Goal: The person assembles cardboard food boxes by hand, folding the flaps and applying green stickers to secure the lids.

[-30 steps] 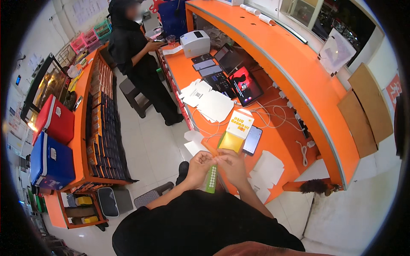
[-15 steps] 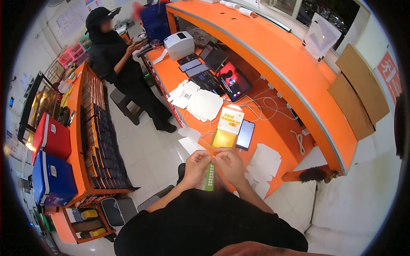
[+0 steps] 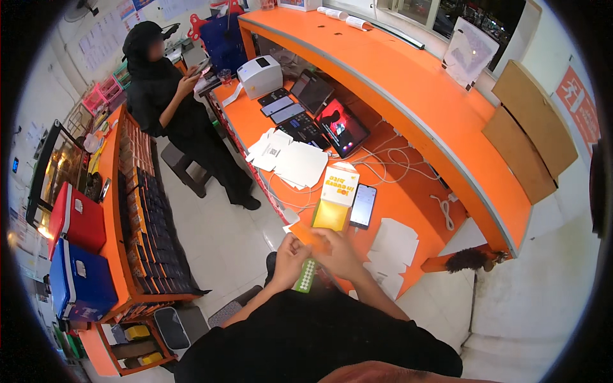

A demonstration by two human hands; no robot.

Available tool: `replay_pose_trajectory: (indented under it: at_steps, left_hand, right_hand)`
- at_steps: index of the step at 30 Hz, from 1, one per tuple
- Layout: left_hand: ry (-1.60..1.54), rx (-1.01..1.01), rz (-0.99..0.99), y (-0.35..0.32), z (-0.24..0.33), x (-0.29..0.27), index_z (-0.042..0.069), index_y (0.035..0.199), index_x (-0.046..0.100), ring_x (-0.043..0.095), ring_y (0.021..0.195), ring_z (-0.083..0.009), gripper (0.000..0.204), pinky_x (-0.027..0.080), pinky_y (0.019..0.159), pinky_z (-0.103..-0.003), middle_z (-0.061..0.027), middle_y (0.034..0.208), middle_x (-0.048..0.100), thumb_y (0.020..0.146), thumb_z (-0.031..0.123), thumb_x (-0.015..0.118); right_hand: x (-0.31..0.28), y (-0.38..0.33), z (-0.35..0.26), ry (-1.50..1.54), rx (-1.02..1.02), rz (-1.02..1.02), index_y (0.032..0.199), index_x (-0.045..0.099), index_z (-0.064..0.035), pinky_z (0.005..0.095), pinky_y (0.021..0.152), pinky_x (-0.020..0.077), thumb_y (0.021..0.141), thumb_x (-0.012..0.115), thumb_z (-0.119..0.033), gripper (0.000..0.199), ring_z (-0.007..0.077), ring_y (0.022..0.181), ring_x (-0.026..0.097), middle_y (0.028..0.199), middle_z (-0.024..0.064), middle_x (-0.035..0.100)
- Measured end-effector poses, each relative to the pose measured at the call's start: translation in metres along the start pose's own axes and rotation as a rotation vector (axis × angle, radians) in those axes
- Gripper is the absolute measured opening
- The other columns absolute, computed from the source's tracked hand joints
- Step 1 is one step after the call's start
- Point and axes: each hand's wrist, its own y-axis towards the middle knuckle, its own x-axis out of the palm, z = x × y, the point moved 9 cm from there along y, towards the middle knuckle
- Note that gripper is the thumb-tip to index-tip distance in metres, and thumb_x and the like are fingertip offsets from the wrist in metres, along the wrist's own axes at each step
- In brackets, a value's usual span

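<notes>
Close in front of my chest, my left hand and my right hand both grip a small flat orange card or folded carton piece. A green strip with pale dots hangs down between the two hands. Just beyond them, on the orange desk, stands a yellow-and-orange box beside a dark phone lying flat. White flat cardboard cut-outs lie to the right of my hands.
A person in black stands at the far left of the desk with a phone. A white label printer, several phones and a tablet, white sheets and cables are on the desk. A shelf with red and blue boxes is at left.
The view has tilted, so the desk and the person in black sit lower in the picture. My hands have lifted the orange piece slightly toward the yellow box.
</notes>
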Motion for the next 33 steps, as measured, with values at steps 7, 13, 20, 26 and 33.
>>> replay_pose_trajectory:
  at_steps: [7,13,20,26,33]
  left_hand:
    - [0.466,0.309,-0.007,0.010,0.020,0.008,-0.001,0.106,0.053,0.048,0.068,-0.0079,0.021,0.043,0.060,-0.026,-0.0029,0.072,0.054,0.091,0.008,0.066]
    - [0.645,0.368,-0.125,0.001,0.034,0.026,-0.001,0.117,0.058,0.059,0.085,-0.0140,0.033,0.049,0.070,-0.026,-0.0098,0.088,0.059,0.085,0.003,0.064]
    - [0.288,0.356,-0.193,0.004,0.049,0.042,-0.001,0.122,0.055,0.055,0.114,-0.0256,0.034,0.045,0.099,-0.035,-0.0130,0.123,0.053,0.092,0.013,0.055]
    - [0.247,0.175,-0.104,0.021,0.048,0.036,0.001,0.129,0.046,0.055,0.111,-0.0189,0.036,0.045,0.097,-0.037,-0.0109,0.124,0.055,0.101,0.024,0.047]
    - [0.261,0.228,-0.029,0.029,0.053,0.019,0.003,0.118,0.058,0.060,0.087,-0.0118,0.024,0.049,0.076,-0.029,-0.0040,0.103,0.065,0.097,0.014,0.055]
  right_hand:
    - [-0.022,0.007,-0.030,-0.093,-0.179,0.184,0.140,0.054,-0.0077,0.0407,0.103,0.0434,0.087,0.068,-0.018,0.056,0.0311,0.117,0.059,0.128,0.0177,0.061]
    - [-0.024,-0.003,-0.054,-0.308,-0.297,0.243,0.138,0.055,-0.0041,0.0393,0.099,0.0448,0.086,0.070,-0.022,0.056,0.0321,0.115,0.056,0.124,0.0165,0.060]
    - [-0.024,-0.010,-0.058,-0.367,-0.421,0.258,0.140,0.052,-0.0033,0.0375,0.091,0.0473,0.087,0.066,-0.009,0.055,0.0302,0.108,0.058,0.122,0.0144,0.057]
    - [-0.026,-0.005,-0.039,-0.328,-0.390,0.271,0.137,0.055,-0.0048,0.0402,0.097,0.0467,0.085,0.061,-0.003,0.052,0.0302,0.115,0.057,0.128,0.0139,0.059]
    - [-0.026,-0.007,-0.038,-0.390,-0.431,0.262,0.129,0.062,-0.0039,0.0410,0.098,0.0482,0.089,0.060,-0.007,0.040,0.0295,0.113,0.062,0.124,0.0150,0.064]
